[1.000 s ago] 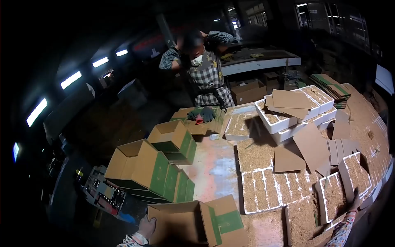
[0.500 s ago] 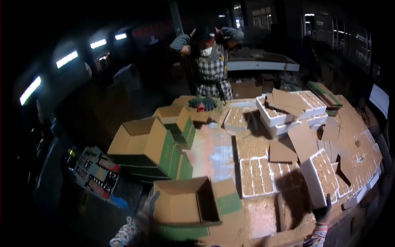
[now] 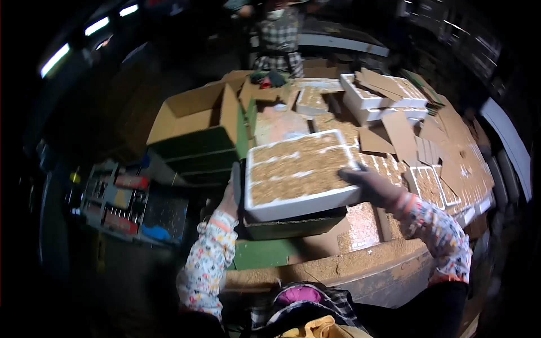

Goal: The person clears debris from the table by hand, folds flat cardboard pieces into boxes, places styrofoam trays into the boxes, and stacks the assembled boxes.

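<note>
A white foam tray (image 3: 298,174) with brown crumbly filling sits over a cardboard box (image 3: 296,225), whose dark side shows below it. My right hand (image 3: 369,185) grips the tray's right edge, fingers over the rim. At the tray's left side is my left hand (image 3: 232,194), upright with its fingers stretched along the wall. The box's green and brown flap (image 3: 262,253) lies toward me.
Open green-and-brown boxes (image 3: 197,121) stand stacked at the left. Filled white trays (image 3: 383,101) and loose cardboard pieces (image 3: 400,135) lie at the right. A machine (image 3: 118,200) is at the lower left. A person (image 3: 279,39) stands across the table.
My right hand has brought the tray from the right side to above the cardboard box, tilting it flatter. My left hand has moved to the tray's left side. The view has tipped down.
</note>
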Demonstrator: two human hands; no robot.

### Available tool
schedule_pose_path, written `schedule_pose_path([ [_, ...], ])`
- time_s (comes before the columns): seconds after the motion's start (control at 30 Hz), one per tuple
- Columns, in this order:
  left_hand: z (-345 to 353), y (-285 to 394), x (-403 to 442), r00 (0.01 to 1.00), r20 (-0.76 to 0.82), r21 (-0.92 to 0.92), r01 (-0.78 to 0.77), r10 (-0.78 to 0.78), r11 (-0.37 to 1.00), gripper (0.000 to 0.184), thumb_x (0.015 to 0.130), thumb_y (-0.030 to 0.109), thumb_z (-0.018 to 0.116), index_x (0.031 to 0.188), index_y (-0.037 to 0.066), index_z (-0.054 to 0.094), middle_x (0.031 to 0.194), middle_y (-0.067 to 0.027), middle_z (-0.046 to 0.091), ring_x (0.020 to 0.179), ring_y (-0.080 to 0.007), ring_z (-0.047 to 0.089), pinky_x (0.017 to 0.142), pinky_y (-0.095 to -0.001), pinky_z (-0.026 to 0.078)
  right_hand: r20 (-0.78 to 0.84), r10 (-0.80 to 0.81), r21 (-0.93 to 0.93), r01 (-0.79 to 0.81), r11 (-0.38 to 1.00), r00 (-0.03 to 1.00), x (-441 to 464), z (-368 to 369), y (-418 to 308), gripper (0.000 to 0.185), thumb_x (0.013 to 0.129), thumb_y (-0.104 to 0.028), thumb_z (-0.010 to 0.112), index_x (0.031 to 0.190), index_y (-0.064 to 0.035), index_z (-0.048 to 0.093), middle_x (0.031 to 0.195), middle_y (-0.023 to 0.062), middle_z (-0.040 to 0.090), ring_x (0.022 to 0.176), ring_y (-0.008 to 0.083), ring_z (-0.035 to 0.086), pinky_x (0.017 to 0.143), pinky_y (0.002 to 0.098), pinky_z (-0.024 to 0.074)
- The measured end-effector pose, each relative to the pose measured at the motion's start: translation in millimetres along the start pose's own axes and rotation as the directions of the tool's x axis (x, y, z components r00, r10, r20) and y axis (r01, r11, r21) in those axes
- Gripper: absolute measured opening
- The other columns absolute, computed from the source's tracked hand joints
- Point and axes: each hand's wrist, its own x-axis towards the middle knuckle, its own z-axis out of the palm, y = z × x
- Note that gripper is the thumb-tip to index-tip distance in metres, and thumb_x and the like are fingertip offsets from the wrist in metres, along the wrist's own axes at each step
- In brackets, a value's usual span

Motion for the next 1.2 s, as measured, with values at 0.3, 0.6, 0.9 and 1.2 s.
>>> schedule_pose_path([
  [0.3,-21,-9,10,0.951,-0.115,0.903,-0.021,0.287,0.430,0.059,0.081,-0.005,0.050,0.136,-0.004,0.028,0.124,-0.0190,0.049,0.108,-0.0271,0.053,0.093,-0.0331,0.041,-0.025,-0.189,-0.740,0.109,0.663,0.982,68,-4,151,0.041,0.085,-0.032,0.058,0.104,0.0028,0.048,0.077,0.0206,0.061,0.071,0.0347,0.061,0.063,0.0382,0.0493],
  [0.6,-34,-18,9,0.909,-0.169,0.985,0.146,0.380,0.089,0.065,0.075,0.002,0.057,0.132,-0.004,0.028,0.105,-0.0273,0.059,0.095,-0.0370,0.061,0.080,-0.0375,0.049,0.165,-0.834,-0.978,0.196,-0.069,0.526,148,-224,80,0.054,0.074,-0.014,0.057,0.127,-0.0097,0.048,0.132,0.0176,0.043,0.123,0.0344,0.040,0.107,0.0472,0.0263],
  [0.9,18,-12,16,0.882,-0.297,0.941,0.336,0.365,-0.045,0.062,0.076,0.017,0.062,0.130,0.004,0.035,0.106,-0.0229,0.060,0.099,-0.0385,0.058,0.084,-0.0422,0.048,0.177,-0.745,-0.963,-0.042,-0.265,0.643,224,-331,84,0.021,0.079,-0.011,0.048,0.095,-0.0104,0.062,0.100,0.0094,0.061,0.102,0.0255,0.053,0.096,0.0417,0.0353],
  [1.2,34,24,-1,0.736,0.206,0.970,-0.068,0.645,-0.232,0.063,0.080,0.017,0.063,0.130,-0.006,0.033,0.125,-0.0299,0.038,0.112,-0.0428,0.041,0.097,-0.0431,0.036,-0.322,-0.515,-0.042,0.531,0.846,0.795,96,-130,8,0.027,0.086,-0.014,0.056,0.106,0.0042,0.058,0.086,0.0027,0.062,0.077,0.0122,0.057,0.071,0.0260,0.0476],
])
